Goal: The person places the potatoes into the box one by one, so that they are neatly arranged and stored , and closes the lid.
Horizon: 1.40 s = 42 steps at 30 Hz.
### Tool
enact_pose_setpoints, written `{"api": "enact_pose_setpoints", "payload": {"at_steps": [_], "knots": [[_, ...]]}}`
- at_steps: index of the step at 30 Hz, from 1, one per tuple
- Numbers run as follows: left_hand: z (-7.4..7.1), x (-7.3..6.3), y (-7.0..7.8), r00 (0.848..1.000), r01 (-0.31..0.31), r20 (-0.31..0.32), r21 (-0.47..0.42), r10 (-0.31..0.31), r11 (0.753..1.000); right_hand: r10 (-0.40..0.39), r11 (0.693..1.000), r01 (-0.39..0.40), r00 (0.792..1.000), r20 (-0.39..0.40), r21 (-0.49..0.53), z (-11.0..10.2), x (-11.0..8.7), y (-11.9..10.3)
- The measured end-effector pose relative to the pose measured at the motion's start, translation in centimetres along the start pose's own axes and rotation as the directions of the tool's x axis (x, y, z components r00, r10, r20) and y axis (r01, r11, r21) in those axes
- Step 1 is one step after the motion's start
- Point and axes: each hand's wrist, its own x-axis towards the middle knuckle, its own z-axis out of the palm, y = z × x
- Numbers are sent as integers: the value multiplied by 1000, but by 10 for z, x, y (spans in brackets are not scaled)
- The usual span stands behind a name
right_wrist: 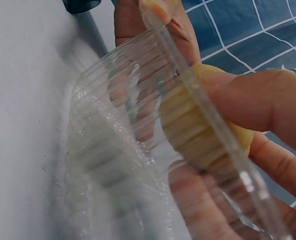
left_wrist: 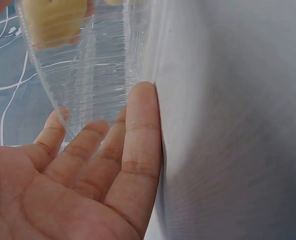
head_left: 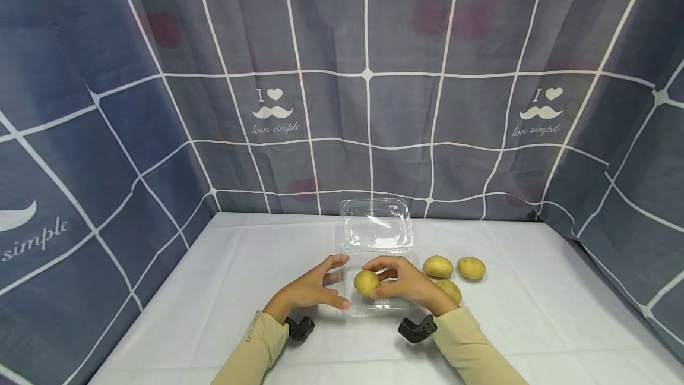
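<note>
My right hand (head_left: 410,283) pinches a yellow potato (head_left: 366,283) between thumb and fingers, over the base of a clear plastic clamshell box (head_left: 382,308). Through the box's ribbed wall, the right wrist view shows this potato (right_wrist: 188,127) just inside the rim. The lid (head_left: 376,227) stands raised at the back. On the box's left side is my left hand (head_left: 312,287), thumb and fingers spread around that edge. Its extended fingers (left_wrist: 142,120) lie along the clear wall in the left wrist view, holding nothing.
Three more potatoes lie on the white cloth right of the box: one near it (head_left: 438,267), one farther right (head_left: 471,268), and one partly behind my right wrist (head_left: 451,290). A dark checked curtain (head_left: 336,106) encloses the table's back and sides.
</note>
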Motion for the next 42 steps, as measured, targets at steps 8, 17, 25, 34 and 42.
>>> {"api": "enact_pose_setpoints", "payload": {"at_steps": [8, 17, 25, 34, 42], "knots": [[0, 1, -1, 1000, 0, 9, 5, 0, 1000, 32, 999, -31, 999, 30, -23, 1, 3, 3], [0, 0, 0, 1000, 4, 12, 7, -4, 1000, 64, 996, -60, 995, 70, -61, 3, 8, 4], [0, -1, 0, 1000, 2, 12, 14, -3, 1000, 71, 990, -60, 994, 84, -126, 5, 8, -1], [0, 0, 0, 1000, 1, 11, 1, -1, 1000, 20, 986, 4, 989, 145, -167, 6, 12, 3], [0, 0, 0, 1000, 1, 9, 9, -1, 1000, 45, 989, -19, 984, 173, -149, 7, 13, 3]]}}
